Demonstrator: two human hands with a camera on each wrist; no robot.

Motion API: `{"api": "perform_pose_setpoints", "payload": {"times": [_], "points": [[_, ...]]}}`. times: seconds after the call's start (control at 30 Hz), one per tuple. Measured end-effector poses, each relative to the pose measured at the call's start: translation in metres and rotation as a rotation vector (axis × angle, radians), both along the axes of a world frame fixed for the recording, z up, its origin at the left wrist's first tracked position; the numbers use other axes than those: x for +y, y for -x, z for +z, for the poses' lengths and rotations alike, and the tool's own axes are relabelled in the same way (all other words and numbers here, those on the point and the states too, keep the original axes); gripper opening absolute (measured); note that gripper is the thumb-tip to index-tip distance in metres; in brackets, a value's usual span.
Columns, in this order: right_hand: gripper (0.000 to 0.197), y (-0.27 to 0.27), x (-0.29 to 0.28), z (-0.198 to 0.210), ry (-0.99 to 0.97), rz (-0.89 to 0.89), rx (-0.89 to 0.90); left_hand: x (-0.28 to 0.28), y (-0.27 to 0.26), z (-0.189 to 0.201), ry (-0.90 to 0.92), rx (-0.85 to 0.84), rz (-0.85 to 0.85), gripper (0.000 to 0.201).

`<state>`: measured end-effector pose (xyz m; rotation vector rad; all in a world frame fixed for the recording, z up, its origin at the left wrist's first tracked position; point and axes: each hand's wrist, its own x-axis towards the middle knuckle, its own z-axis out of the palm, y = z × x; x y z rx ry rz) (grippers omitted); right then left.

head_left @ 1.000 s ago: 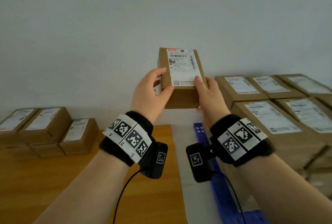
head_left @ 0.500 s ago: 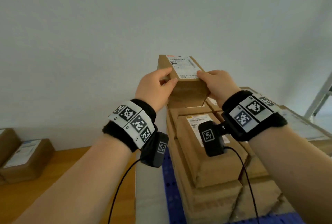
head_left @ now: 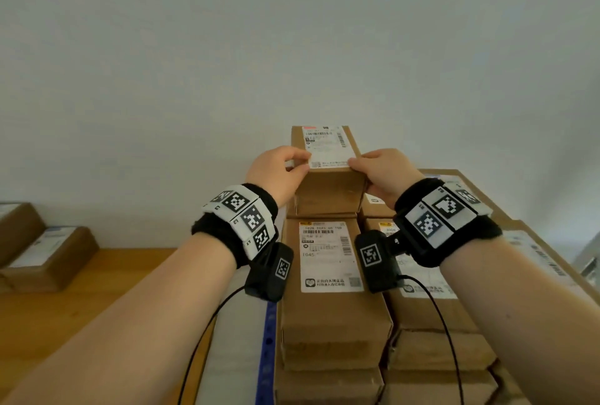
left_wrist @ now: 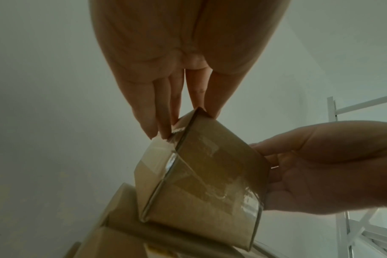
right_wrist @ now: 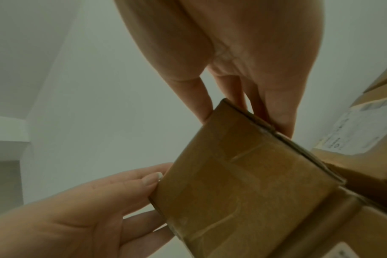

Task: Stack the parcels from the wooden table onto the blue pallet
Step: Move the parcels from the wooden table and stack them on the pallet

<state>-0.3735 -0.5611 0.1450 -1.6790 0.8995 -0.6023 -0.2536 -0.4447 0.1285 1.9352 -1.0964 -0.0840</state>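
Note:
A small brown cardboard parcel (head_left: 328,174) with a white shipping label sits at the top of the stack of parcels (head_left: 331,300) on the blue pallet (head_left: 267,349). My left hand (head_left: 279,174) grips its near left corner, thumb on top and fingers down the side. My right hand (head_left: 383,174) grips the near right corner the same way. In the left wrist view the parcel (left_wrist: 201,181) shows its taped end, resting on a box below. The right wrist view shows the parcel (right_wrist: 245,190) between both hands.
The wooden table (head_left: 81,294) lies to the left with more parcels (head_left: 48,258) against the wall. Further labelled boxes (head_left: 532,261) fill the stack's right side. A white metal rack (left_wrist: 351,174) stands right of the pallet. A plain wall is behind.
Both hands carried the parcel from above the table rightward and down onto the top of the pallet stack. The view swung right, so the stack is now centred.

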Motion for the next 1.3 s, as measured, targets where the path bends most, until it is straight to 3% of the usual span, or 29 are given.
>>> {"api": "perform_pose_setpoints", "payload": {"times": [0.63,0.77,1.13,1.2,1.3], "points": [[0.012,-0.010,-0.002,-0.006,0.000,-0.047,-0.026,-0.001,-0.019,-0.003,-0.073,-0.021,-0.091,0.031],[0.019,-0.009,-0.003,-0.004,-0.023,-0.052,-0.041,-0.004,-0.020,-0.002,-0.090,-0.014,-0.122,0.033],[0.010,-0.008,-0.003,-0.003,-0.084,-0.046,-0.061,-0.004,-0.018,-0.001,-0.104,0.008,-0.132,0.033],[0.017,-0.008,-0.003,-0.003,-0.074,-0.047,-0.040,-0.004,-0.017,-0.001,-0.112,0.017,-0.139,0.033],[0.045,-0.007,-0.004,-0.002,-0.038,-0.054,-0.004,-0.003,-0.016,0.000,-0.120,0.016,-0.143,0.033]]}}
